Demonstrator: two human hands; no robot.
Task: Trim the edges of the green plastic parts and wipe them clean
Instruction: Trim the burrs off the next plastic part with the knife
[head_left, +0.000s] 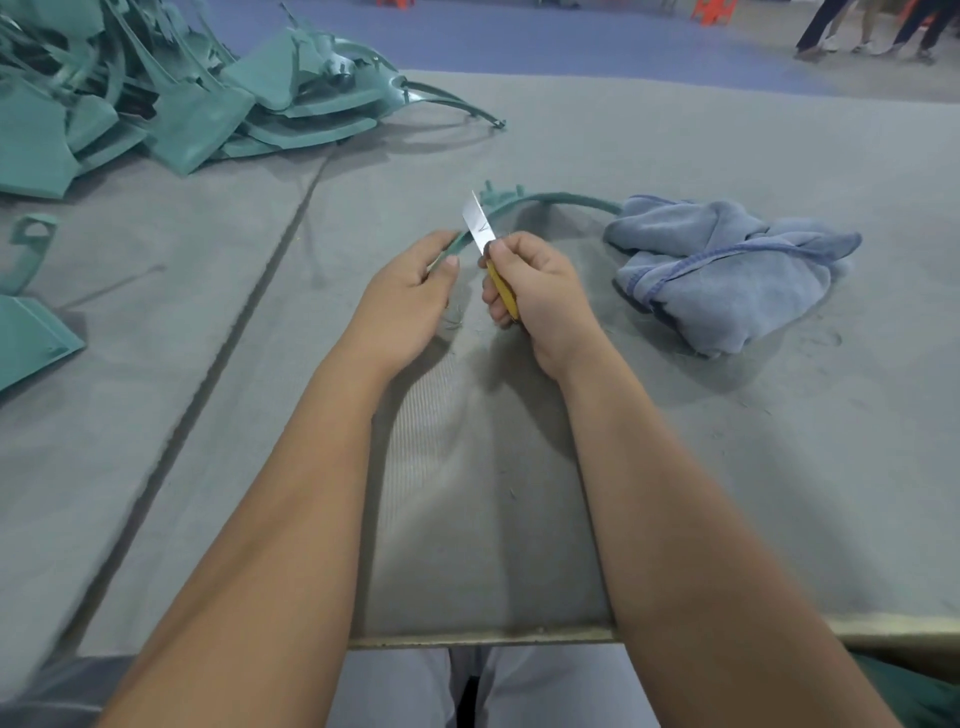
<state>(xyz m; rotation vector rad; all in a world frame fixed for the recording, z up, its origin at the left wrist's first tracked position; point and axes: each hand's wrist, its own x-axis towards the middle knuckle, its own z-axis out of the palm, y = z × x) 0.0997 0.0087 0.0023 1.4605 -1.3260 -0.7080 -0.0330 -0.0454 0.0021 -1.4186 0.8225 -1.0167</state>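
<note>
A long curved green plastic strip (561, 199) arcs over the grey table from my left hand toward the blue cloth. My left hand (410, 291) grips its near end between thumb and fingers. My right hand (535, 291) holds a yellow-handled knife (482, 228), its silver blade pointing up and lying against the strip's edge just right of my left thumb. A crumpled blue cloth (727, 265) lies to the right, over the strip's far end.
A heap of green plastic parts (171, 98) fills the back left. More green pieces (31, 332) lie at the left edge. A seam (249, 301) runs diagonally across the grey table cover. The table's front edge (467, 636) is near my lap. People's legs (872, 31) stand far right.
</note>
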